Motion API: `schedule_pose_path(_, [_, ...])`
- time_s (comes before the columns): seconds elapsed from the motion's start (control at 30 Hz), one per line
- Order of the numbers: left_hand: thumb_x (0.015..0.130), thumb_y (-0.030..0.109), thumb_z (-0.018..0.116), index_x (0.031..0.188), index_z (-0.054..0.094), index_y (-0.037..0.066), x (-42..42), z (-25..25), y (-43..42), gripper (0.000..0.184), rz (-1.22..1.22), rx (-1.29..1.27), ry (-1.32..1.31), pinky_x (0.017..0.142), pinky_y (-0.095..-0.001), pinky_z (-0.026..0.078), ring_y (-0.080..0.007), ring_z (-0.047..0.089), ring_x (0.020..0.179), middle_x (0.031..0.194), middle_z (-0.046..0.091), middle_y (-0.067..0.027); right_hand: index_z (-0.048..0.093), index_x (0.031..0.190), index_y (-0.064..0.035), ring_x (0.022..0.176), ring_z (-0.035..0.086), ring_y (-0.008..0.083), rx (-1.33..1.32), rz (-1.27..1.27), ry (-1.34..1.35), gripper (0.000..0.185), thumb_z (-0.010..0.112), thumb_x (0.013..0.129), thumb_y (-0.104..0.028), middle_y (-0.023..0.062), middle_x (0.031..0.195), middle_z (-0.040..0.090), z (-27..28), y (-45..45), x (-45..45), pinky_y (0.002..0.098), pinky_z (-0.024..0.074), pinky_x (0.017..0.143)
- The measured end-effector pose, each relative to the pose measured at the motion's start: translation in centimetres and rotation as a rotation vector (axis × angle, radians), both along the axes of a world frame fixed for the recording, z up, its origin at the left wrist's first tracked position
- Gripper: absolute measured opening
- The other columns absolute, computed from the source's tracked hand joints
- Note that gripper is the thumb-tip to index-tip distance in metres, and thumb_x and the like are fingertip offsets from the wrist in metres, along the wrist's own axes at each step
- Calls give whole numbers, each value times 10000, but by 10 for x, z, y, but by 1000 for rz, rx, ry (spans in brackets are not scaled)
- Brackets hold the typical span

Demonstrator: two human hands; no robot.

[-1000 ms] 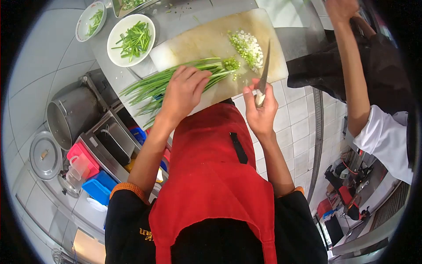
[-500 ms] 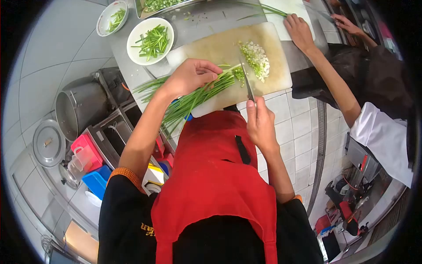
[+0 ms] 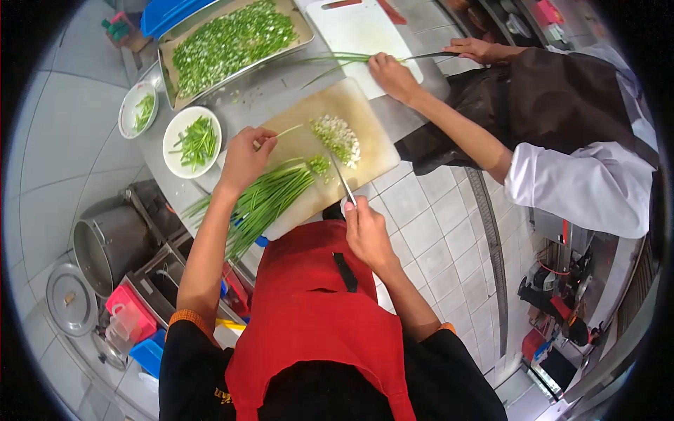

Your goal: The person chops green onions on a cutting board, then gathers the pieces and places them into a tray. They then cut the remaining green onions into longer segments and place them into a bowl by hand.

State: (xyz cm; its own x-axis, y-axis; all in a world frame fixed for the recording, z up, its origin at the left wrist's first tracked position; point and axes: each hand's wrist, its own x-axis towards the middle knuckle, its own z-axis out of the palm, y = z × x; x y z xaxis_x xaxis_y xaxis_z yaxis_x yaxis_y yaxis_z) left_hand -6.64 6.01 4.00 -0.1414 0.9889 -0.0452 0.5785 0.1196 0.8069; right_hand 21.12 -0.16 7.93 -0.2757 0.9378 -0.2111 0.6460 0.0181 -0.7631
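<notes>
My left hand (image 3: 247, 158) is closed, pinching a thin spring onion stalk (image 3: 288, 130) above the cutting board (image 3: 371, 144). My right hand (image 3: 366, 231) grips the handle of a knife (image 3: 342, 179); its blade lies between two heaps on the board. Beyond the blade is a pile of chopped spring onion (image 3: 338, 142), white and pale green. On the near side, a smaller chopped heap (image 3: 319, 165) touches the cut ends of a bunch of long spring onions (image 3: 270, 203), which hangs over the board's left edge.
At the back stands a tray of chopped greens (image 3: 232, 45). Left of the board are a white bowl (image 3: 168, 151) and a smaller bowl (image 3: 126, 126) with cut pieces. On the right, a co-worker's hand (image 3: 394, 76) holds green stalks on a white board (image 3: 351, 31), their other hand (image 3: 474, 49) a knife.
My left hand has come off the bunch and moved up and away with a single stalk. The knife stays beside the chopped pile. The view has shifted, showing more of the tray.
</notes>
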Motion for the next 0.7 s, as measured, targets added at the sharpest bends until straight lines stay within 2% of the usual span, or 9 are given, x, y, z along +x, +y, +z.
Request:
schedule_pose_path(0.07, [893,148,691,987,742,25,0,-9,4,163,-11,31,66,614,-343,460,-226,579,649,810,643,-140,492,998,11,724,590,518,-6,3,27,192,481,1042,-176,302,733,587,-5,-1,0,520,447,615])
schedule_pose_path(0.1, [879,131,693,978,744,28,5,-6,6,152,-13,3,74,656,-374,472,-273,588,690,795,618,-148,492,1002,12,733,588,524,-37,8,28,195,473,1045,-177,303,741,590,-3,0,-1,523,449,624])
schedule_pose_path(0.23, [857,126,702,959,749,39,7,-28,8,142,-71,116,257,720,-407,478,-302,579,762,818,622,-141,493,997,12,746,591,524,-51,-4,25,198,476,1043,-179,308,751,593,-4,0,-3,530,448,632])
schedule_pose_path(0.3, [838,132,714,936,756,63,12,-31,5,127,-7,186,308,761,-423,471,-313,562,814,846,634,-129,496,996,13,736,595,524,-7,0,18,198,480,1039,-180,312,741,597,-4,2,-4,541,445,616])
schedule_pose_path(0.4, [826,144,727,921,760,84,13,-36,5,118,12,278,324,746,-409,468,-305,561,817,854,645,-108,496,973,8,703,595,527,3,21,-23,198,483,1035,-179,312,700,591,-9,6,-8,558,436,582])
schedule_pose_path(0.47, [816,151,736,916,763,96,13,-37,5,117,6,262,314,738,-407,465,-301,560,811,855,652,-95,451,1014,23,663,598,526,-16,95,-105,197,467,1028,-172,308,692,603,-11,12,-14,589,461,567])
schedule_pose_path(0.53, [806,157,744,911,765,109,16,-39,8,118,-3,261,294,729,-405,461,-297,559,806,856,659,-82,431,970,27,638,595,525,2,98,-172,214,464,1029,-177,314,660,594,-15,21,-20,604,458,560])
schedule_pose_path(0.7, [798,178,749,863,772,143,25,-39,15,77,11,229,319,703,-395,450,-262,570,757,789,683,-27,418,980,22,663,610,538,12,166,-278,220,433,1035,-190,331,665,604,-22,41,-37,613,488,591])
